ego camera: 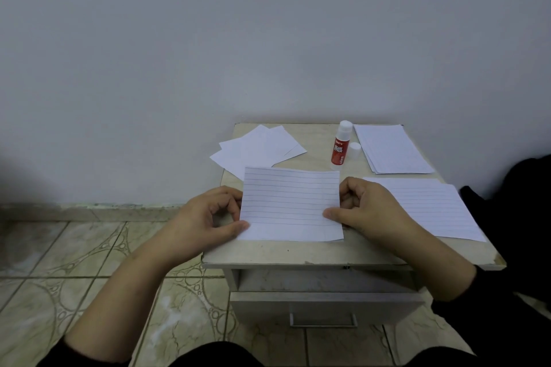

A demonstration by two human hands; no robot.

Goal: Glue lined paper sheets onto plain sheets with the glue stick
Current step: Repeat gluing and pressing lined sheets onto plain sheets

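Lined sheet (290,205) sat at the front middle of the table (298,253), lines up, far edge lifted slightly — it looked pinched at both side edges rather than lying fully flat.

Head view, only view available:
- Left hand (208,214): thumb on the sheet's lower left corner, curled fingers at the left edge — pinching it.
- Right hand (366,208): thumb on top near the right edge, fingers curled behind — also pinching.
- Glue stick (340,144) stood upright behind the sheet, uncapped; cap (354,150) just beside it on the table.
- Plain sheets (259,147) fanned loosely at the back left, one corner tucked under the lined sheet's far edge.
- Lined stack (390,147) at the back right; a second lined sheet (429,205) lay flat, partly under the right hand.

Handling, my read: single paper sheet, very light, floppy, creases easily. One-handed it would droop, so opposite side edges is the right hold. Thumb on top, fingers under. With glue on it, the sheet would probably curl and grab on first contact, so align one edge before lowering. Whether glue was on its underside, cannot tell.
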